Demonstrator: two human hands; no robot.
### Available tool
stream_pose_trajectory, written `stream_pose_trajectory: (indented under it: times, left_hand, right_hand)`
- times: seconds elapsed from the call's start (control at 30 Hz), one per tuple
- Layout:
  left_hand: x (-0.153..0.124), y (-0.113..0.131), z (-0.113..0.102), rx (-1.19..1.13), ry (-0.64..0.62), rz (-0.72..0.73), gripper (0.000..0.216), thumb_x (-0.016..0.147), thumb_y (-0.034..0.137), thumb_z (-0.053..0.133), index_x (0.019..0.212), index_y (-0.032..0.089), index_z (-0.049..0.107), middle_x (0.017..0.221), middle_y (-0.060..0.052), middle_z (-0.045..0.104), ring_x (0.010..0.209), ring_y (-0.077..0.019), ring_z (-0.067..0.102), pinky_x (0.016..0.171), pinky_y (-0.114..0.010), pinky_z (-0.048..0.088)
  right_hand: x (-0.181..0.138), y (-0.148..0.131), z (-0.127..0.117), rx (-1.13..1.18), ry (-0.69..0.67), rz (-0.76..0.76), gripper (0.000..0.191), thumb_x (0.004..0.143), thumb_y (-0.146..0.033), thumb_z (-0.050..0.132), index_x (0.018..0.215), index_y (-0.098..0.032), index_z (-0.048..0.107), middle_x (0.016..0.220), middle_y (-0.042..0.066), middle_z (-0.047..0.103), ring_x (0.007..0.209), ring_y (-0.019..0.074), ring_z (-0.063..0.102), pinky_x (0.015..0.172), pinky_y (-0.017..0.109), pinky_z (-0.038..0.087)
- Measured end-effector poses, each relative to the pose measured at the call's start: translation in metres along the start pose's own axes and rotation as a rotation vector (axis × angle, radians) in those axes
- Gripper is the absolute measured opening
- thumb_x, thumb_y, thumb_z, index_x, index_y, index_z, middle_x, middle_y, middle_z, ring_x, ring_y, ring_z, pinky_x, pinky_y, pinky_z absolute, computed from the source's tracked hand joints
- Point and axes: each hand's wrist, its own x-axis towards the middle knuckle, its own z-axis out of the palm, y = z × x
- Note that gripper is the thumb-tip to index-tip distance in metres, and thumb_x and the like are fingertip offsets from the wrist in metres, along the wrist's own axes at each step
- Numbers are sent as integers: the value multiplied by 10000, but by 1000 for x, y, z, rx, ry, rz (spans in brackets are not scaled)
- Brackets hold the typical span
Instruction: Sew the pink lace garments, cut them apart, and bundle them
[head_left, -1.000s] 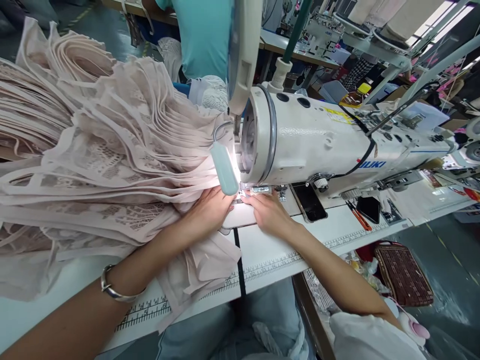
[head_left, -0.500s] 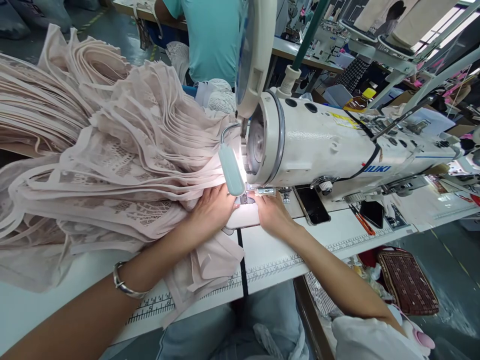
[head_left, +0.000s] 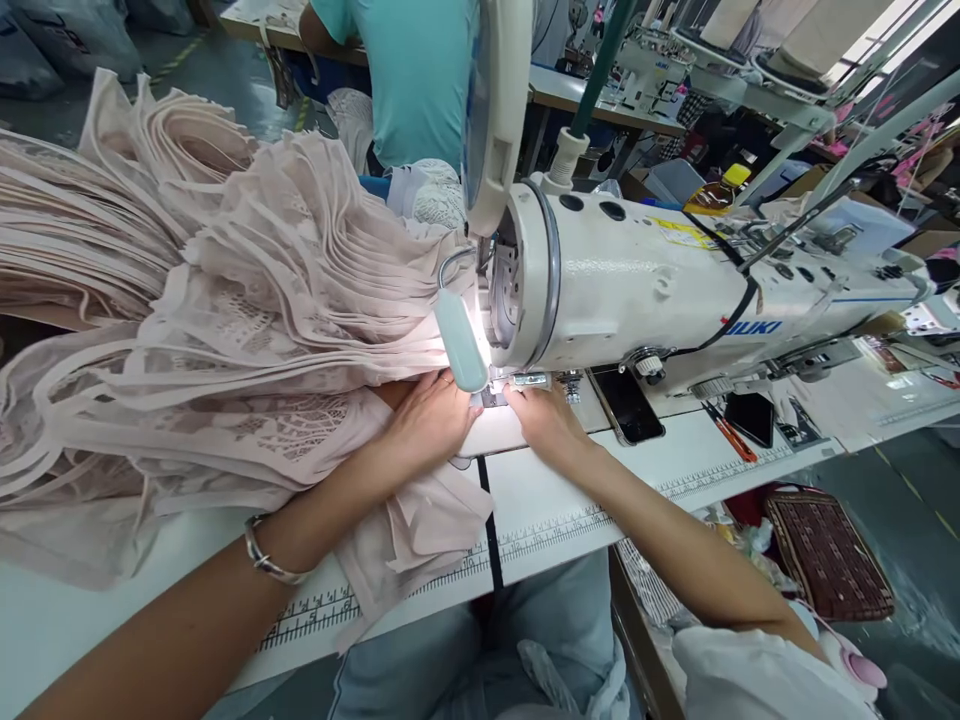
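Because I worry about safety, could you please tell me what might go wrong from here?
The left hand and right hand are close to the lit end of the sewing machine, so a finger could get caught. The heaped pale fabric beside the left hand might slide or snag.

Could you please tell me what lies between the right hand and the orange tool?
In the head view, a phone lies between the right hand and the orange tool.

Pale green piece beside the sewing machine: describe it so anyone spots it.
Find the white sewing machine with blue lettering. At its left end, by the left hand, a pale green piece, long and rounded, hangs from a curved metal neck. Its colour sets it apart from the machine and pinkish fabric.
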Motion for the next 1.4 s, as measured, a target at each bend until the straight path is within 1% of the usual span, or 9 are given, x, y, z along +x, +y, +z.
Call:
stream_pose_trajectory:
  times: [0.1,0.2,0.4,0.53,0.73,0.87,1.1,1.27,1.4]
  left_hand:
    - [-1,-3,4,-30,0,-5,323,938,249,532,1237,126,521,1205,-153,614,1197,-341,543,956,-434,477]
    - [-3,-3,5,-33,7,15,308,938,240,525,1224,126,524,1234,-160,602,1223,-336,533,985,-435,472]
    - [-4,-3,3,-39,55,47,254,935,228,516,1169,132,535,1228,-156,612,1233,-319,534,1002,-428,471]
    - [-5,-2,2,-44,85,62,293,936,218,520,1213,125,512,1229,-162,609,1244,-322,524,1013,-433,456]
    - [-6,0,1,-49,83,38,305,934,218,518,1220,112,508,1218,-179,604,1230,-339,528,993,-453,473]
    - [-6,0,1,-53,86,24,286,929,227,510,1197,127,514,1184,-174,611,1200,-338,546,968,-454,487]
    - [-5,1,-1,-34,70,18,261,924,237,516,1162,129,517,1166,-180,607,1195,-344,540,957,-457,488]
    - [-5,3,-3,-36,61,15,230,914,228,542,1123,134,521,1137,-168,619,1179,-339,550,956,-446,489]
    - [-5,3,-4,-40,53,11,198,918,232,542,1093,143,527,1109,-158,627,1164,-335,561,957,-439,490]
  right_hand:
    - [-2,0,0,-42,42,-54,330,883,-48,399,1014,-190,667,880,89,651,836,245,573,902,426,448]
    - [-5,1,1,-100,49,-44,363,884,-35,370,1029,-167,675,853,101,652,770,236,571,872,426,458]
    - [-9,4,2,-67,28,-26,474,879,-28,357,1230,-176,638,983,115,684,875,239,604,800,355,482]
    - [-7,4,0,-20,-27,-5,493,878,-37,357,1242,-227,629,1037,85,685,885,224,614,751,330,487]
    - [-5,-3,-6,-63,-65,-16,495,840,-6,367,1221,-172,636,1036,135,670,848,248,607,864,418,482]
    - [-6,-6,-7,-113,-57,-37,500,825,16,377,1224,-141,635,934,146,656,835,266,605,917,468,456]
    - [-6,-6,-3,-146,-7,-58,540,802,36,354,1242,-139,613,1006,163,657,864,267,598,921,466,456]
    - [-5,-6,-4,-155,-40,-41,536,805,28,369,1250,-155,607,941,137,663,817,256,602,926,469,453]
    - [-5,-6,-5,-167,-61,-35,546,810,26,350,1257,-156,606,924,136,664,856,276,611,893,457,465]
